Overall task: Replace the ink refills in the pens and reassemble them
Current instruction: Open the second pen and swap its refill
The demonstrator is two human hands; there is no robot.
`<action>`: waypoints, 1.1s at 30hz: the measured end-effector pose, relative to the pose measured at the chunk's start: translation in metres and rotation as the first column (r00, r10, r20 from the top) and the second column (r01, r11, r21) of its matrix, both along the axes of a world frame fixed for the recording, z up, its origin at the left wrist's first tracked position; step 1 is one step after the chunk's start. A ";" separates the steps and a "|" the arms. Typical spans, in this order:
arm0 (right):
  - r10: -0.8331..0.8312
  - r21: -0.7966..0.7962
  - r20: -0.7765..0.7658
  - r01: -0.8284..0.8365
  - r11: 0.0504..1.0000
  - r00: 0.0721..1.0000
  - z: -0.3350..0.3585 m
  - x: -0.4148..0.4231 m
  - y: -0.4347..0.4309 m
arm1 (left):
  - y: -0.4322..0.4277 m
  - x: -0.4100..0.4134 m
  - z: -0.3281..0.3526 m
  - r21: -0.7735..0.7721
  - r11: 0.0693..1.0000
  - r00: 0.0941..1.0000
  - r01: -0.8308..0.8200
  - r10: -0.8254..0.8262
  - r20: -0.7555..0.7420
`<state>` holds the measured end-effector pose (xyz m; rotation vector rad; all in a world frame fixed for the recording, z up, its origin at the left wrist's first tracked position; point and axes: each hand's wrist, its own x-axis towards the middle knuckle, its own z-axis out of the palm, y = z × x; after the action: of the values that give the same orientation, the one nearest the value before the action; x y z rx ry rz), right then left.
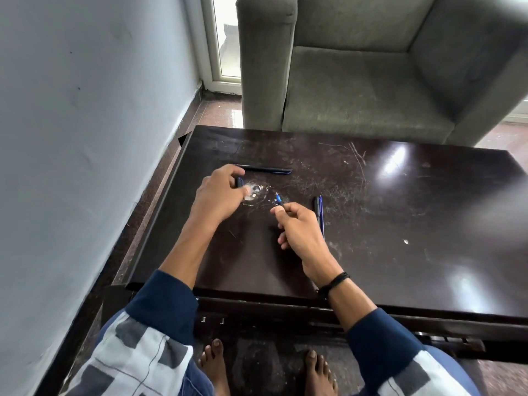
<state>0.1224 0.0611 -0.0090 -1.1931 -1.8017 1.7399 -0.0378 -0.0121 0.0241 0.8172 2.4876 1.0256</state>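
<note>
Both hands hover over the dark table [400, 212], apart from each other w/ a small gap between. Left hand [220, 195] is curled, fingers closed round a short dark pen part [239, 182] w/ a blue edge; most of that piece is hidden by the fingers, so can't tell if it's a cap or a barrel section. Right hand [300, 227] pinches a thin blue refill [279, 200] between thumb & forefinger, its tip pointing up and away toward the left hand, not touching it; other fingers are folded under. A black wrist band [335, 281] sits on the right wrist. One whole dark pen [265, 169] lies flat on the tabletop just beyond the left hand, running left-right. Two more pens [318, 210], one black & one blue, lie side by side just right of the right hand, running front-back, partly hidden behind it. Whitish scuffed patch [254, 192] on the table sits under the left fingertips. Grey armchair [371, 67] stands past the far edge of the table, pale wall [85, 138] on the left. Dark blue sleeves are pushed up both forearms; bare feet show below the near table edge.
</note>
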 end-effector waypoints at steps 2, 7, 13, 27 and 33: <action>-0.085 -0.066 -0.066 0.081 0.995 0.994 0.001 -0.002 0.001 | 0.001 0.006 -0.001 -0.148 0.986 0.996 0.072 -0.080 -0.049; -0.190 -0.158 -0.125 0.170 0.973 0.974 0.007 -0.001 0.004 | 0.007 0.015 -0.012 -0.323 0.924 0.961 0.202 -0.251 -0.117; -0.183 -0.117 -0.120 0.169 0.979 0.976 0.010 0.001 0.004 | 0.004 0.014 -0.013 -0.393 0.892 0.951 0.224 -0.288 -0.110; -0.242 -0.200 -0.352 0.180 0.963 0.904 0.014 0.005 0.006 | 0.004 0.023 0.003 0.119 0.889 0.827 0.442 -0.455 0.329; -0.290 -0.280 -0.309 0.205 0.938 0.906 0.014 0.005 0.010 | 0.003 0.011 0.002 0.135 0.896 0.863 0.423 -0.444 0.242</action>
<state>0.1278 0.0708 0.0048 -1.0660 -1.2046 1.9100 -0.0271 -0.0094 0.0262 1.1179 1.9245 0.9922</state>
